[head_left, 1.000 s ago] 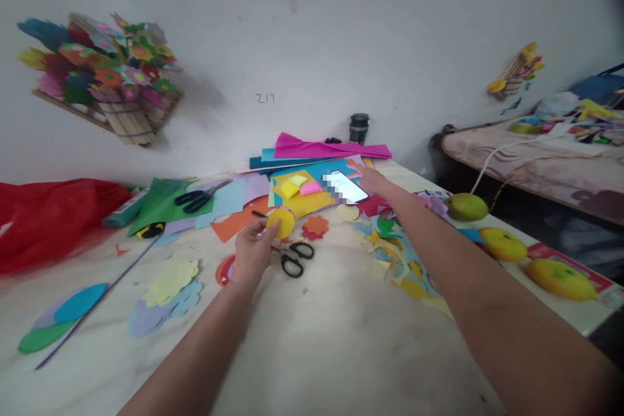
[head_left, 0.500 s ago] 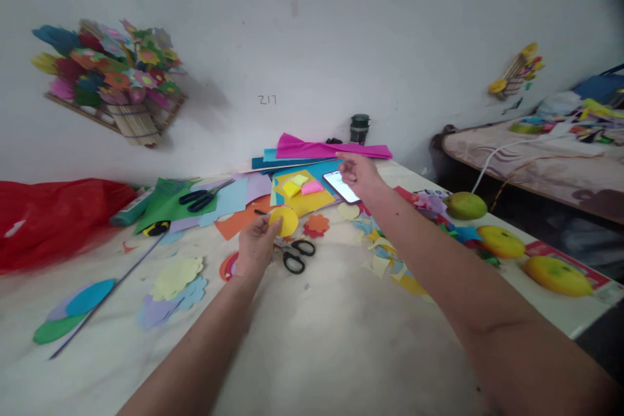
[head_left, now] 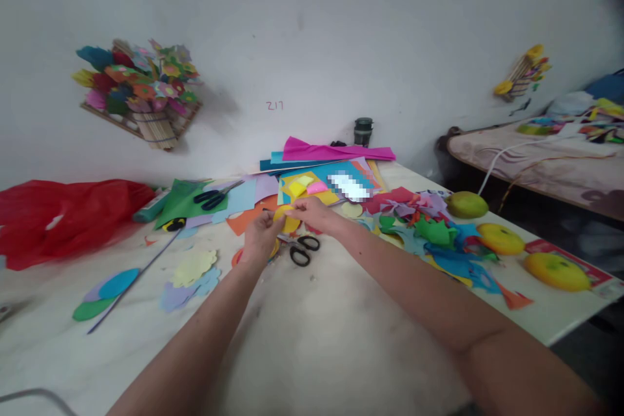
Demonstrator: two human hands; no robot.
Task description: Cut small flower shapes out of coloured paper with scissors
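My left hand (head_left: 259,238) and my right hand (head_left: 312,211) meet over the middle of the table (head_left: 316,331), both pinching a yellow paper circle (head_left: 286,218). The circle is held just above the table, its upper edge between the fingertips of both hands. Black-handled scissors (head_left: 301,250) lie right below the hands. A phone (head_left: 348,185) rests on coloured paper sheets behind my right hand.
Coloured paper sheets (head_left: 312,162) and a second pair of scissors (head_left: 214,196) lie at the back. Paper scraps (head_left: 429,234) and three mangoes (head_left: 500,238) sit on the right, flower cut-outs (head_left: 192,270) on the left, a red bag (head_left: 58,218) far left.
My right hand has come back from the phone to the yellow circle and taken hold of it beside my left hand. The view has shifted a little.
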